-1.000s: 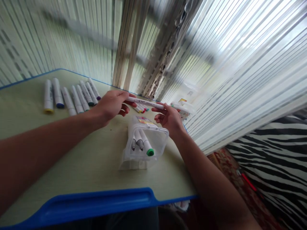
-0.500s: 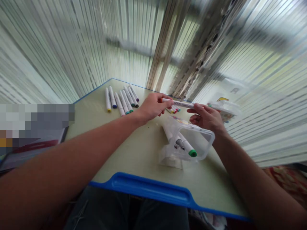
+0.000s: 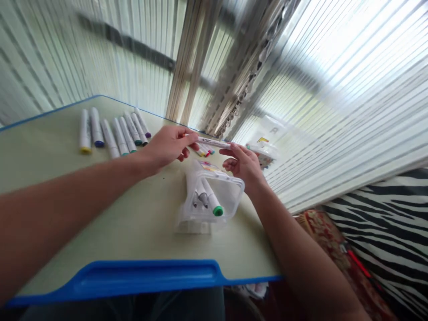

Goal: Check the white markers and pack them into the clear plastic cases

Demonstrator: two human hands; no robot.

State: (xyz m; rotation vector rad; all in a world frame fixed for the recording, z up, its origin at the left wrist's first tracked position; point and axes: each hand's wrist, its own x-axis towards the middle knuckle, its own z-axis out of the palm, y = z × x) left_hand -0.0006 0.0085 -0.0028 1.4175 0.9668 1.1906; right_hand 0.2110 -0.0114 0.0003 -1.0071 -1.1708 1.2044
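Note:
A white marker (image 3: 214, 142) is stretched level between my two hands above the table. My left hand (image 3: 170, 145) pinches its left end, where a bit of orange shows. The right end sits in the fingertips of my right hand (image 3: 245, 165). Below them a clear plastic case (image 3: 236, 183) lies tipped with its opening toward me. Inside it are a green-capped marker (image 3: 212, 200) and a few grey-tipped ones (image 3: 201, 194). Behind the held marker, several thin coloured pens or caps (image 3: 205, 151) lie on the table, partly hidden by my hands.
Several white markers with coloured ends (image 3: 115, 133) lie in a row at the left. A clear container (image 3: 264, 151) stands at the back right. The table (image 3: 143, 236) has a blue front edge with a pen groove (image 3: 147, 276). String curtains (image 3: 133, 67) hang close behind. Zebra-striped cloth (image 3: 384, 214) is at the right.
The view has swung to the right, so the table and hands appear further left. Both hands still hold the white marker, and the case looks unmoved on the table.

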